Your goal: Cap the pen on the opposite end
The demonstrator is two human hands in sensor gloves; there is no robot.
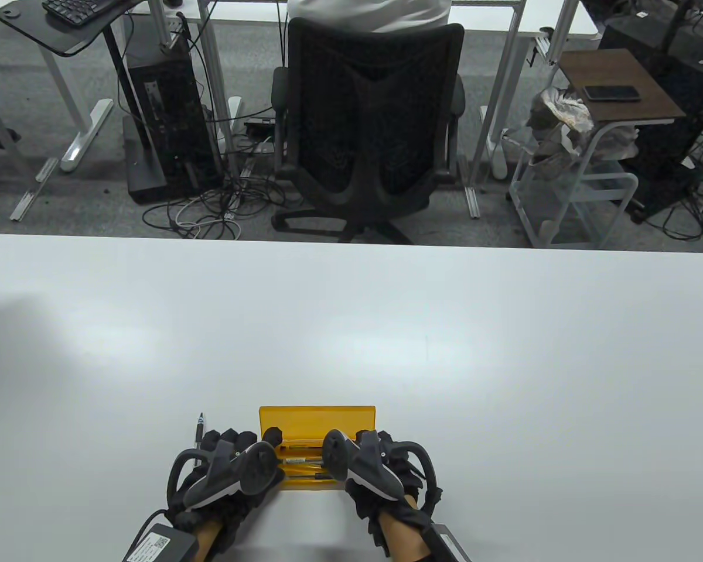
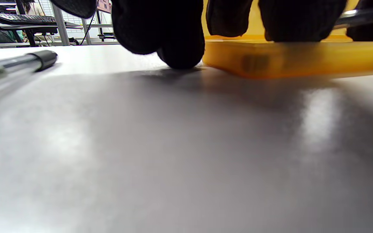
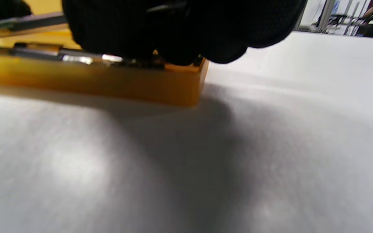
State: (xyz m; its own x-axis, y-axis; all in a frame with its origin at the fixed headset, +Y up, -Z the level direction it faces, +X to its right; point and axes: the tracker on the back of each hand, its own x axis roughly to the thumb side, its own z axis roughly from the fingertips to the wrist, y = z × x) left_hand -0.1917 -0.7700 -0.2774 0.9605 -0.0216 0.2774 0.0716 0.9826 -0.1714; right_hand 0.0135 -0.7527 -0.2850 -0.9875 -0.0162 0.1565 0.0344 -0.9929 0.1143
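— Two places show pens, as far as I can see. One pen (image 1: 200, 432) lies by itself on the white desk (image 1: 351, 328), just beside my left hand (image 1: 225, 468) on its outer side; it has a clear barrel and a black cap, seen close up in the left wrist view (image 2: 18, 63).

— And the others?

— Several lie side by side in an open yellow case (image 1: 316, 422) near the desk's front edge, its lid standing up at the back. I see dark barrels with metal parts, but my hands cover most of them.

— How are the hands set?

— Left hand is at the case's left end, one fingertip (image 2: 181, 55) down on the desk beside the case wall. Right hand (image 1: 381, 462) reaches over the right end (image 3: 173, 35), fingers curled down onto the pens inside. Whether either hand actually grips a pen, I cannot tell.

— Anything else around?

— An office chair (image 1: 369, 123) stands beyond the desk's far edge.
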